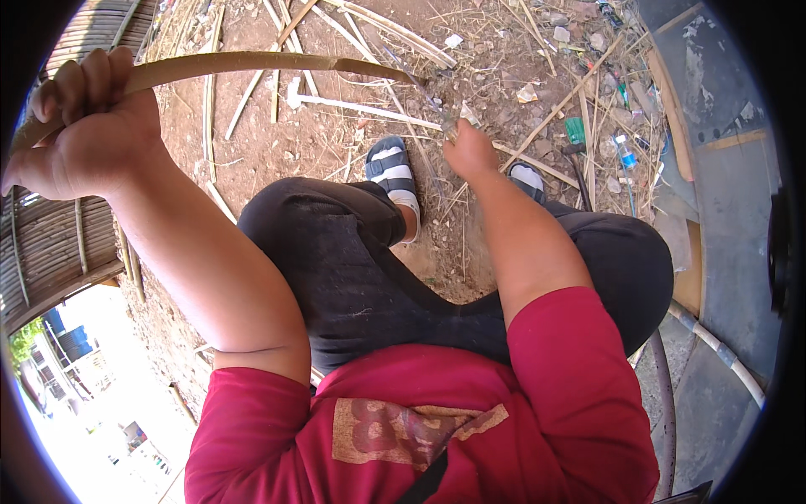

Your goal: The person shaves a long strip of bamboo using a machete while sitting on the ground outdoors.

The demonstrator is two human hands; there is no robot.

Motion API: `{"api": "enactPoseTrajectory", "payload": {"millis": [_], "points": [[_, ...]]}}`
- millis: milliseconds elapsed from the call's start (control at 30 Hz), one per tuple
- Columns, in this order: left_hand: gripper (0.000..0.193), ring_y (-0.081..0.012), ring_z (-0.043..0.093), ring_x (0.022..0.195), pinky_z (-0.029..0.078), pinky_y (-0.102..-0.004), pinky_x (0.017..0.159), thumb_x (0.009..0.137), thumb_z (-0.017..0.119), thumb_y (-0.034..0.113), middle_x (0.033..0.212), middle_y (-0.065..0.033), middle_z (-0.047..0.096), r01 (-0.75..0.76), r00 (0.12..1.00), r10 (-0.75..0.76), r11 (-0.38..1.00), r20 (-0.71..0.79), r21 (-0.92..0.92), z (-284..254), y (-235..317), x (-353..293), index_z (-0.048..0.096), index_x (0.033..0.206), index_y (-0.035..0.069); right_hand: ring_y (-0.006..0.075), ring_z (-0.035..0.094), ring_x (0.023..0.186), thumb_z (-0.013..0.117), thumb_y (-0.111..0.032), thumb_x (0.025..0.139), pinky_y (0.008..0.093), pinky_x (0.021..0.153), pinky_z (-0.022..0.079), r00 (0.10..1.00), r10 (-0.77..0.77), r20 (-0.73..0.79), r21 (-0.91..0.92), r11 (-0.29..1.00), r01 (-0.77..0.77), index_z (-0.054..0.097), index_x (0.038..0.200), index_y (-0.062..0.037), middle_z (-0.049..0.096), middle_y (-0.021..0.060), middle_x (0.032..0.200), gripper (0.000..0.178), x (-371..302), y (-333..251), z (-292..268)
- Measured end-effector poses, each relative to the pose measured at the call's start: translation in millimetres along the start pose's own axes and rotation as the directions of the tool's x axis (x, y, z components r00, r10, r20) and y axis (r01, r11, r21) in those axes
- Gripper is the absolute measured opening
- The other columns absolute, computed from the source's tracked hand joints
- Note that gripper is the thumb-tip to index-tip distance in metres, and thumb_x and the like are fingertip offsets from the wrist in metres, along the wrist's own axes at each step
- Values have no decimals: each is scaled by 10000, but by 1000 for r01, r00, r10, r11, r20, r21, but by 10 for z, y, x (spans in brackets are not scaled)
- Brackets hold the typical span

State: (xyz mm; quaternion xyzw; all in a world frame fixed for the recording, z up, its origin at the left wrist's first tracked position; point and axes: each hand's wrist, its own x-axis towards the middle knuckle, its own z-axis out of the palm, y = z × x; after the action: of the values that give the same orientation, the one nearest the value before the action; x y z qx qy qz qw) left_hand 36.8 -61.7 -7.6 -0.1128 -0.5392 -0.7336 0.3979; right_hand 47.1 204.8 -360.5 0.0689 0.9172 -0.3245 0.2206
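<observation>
My left hand [105,139], raised at the upper left, has its fingers wrapped round a long tan bamboo strip [243,62]. The strip bows across the top of the view, and its far end comes down towards my right hand [472,154]. That hand is closed in front of my knees. From it a thin greyish blade, apparently a knife [433,106], points up and left to the strip's end. Whether blade and strip touch I cannot make out. The knife's handle is hidden in my fist.
Split bamboo pieces [369,109] lie scattered on the dirt ground beyond my sandalled feet [391,172]. Litter includes a plastic bottle [624,151] and a green scrap [574,129]. A grey panel [729,227] stands along the right, a bamboo slat wall [63,244] at the left.
</observation>
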Motion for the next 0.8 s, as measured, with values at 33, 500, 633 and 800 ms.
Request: {"api": "enactPoseTrajectory", "payload": {"millis": [33,500,633,800], "points": [[545,-138,161,506,143,-320,536,905,433,607,533,-2,234,-9,1000,10,1000,-25,30,16,7,-17,365,637,138,393,681,1102,676,-218,874,488,953,532,999,-33,0,4,999,33,615,1264,-40,718,198,1151,433,22,27,39],[377,-141,165,509,157,-333,531,822,470,425,541,3,209,-54,995,56,998,88,-17,-210,313,136,319,604,157,418,671,1088,689,-259,826,491,936,526,1000,8,-12,51,999,-8,624,1222,-2,689,266,1163,477,130,193,157],[318,-120,176,493,151,-322,524,722,537,362,542,11,205,-206,977,199,973,80,100,-89,592,51,312,602,172,423,669,1088,696,-261,818,489,949,522,1000,-5,-3,64,998,5,617,1226,3,688,274,1153,492,171,151,216],[300,-111,154,487,135,-303,525,724,569,312,540,11,196,-5,996,0,999,93,46,-99,378,132,328,634,158,417,673,1084,695,-249,822,491,957,522,999,42,10,-70,997,-42,624,1183,-2,699,262,1120,444,197,333,437]]}}
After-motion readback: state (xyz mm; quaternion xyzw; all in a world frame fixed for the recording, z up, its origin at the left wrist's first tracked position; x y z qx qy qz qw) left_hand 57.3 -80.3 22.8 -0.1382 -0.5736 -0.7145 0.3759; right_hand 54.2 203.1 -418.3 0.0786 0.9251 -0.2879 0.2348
